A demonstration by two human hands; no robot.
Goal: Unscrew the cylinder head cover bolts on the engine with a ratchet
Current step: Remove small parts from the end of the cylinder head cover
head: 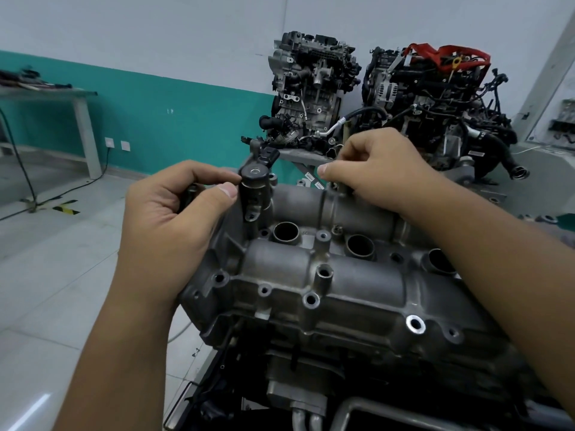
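The grey cast cylinder head cover (326, 275) fills the centre and lower right of the frame, sitting on top of the engine (295, 384), with three open round wells in a row along its middle and several bolt holes along its near edge. At its upper left end stands a dark cylindrical part (253, 181) with a round cap. The left hand (174, 213) is at centre left, its grip curled round a dark object (189, 194) in the palm, thumb and forefinger tips touching the cylindrical part; whether the dark object is the ratchet cannot be told. The right hand (373, 169) is just above centre, fingers curled down over the far edge of the cover, pinching something small that the fingers hide. Behind, in the upper right, two more engines (314, 88) stand on a grey surface (298, 155) against a white and teal wall (155, 98). A table (62, 94) stands at upper left.
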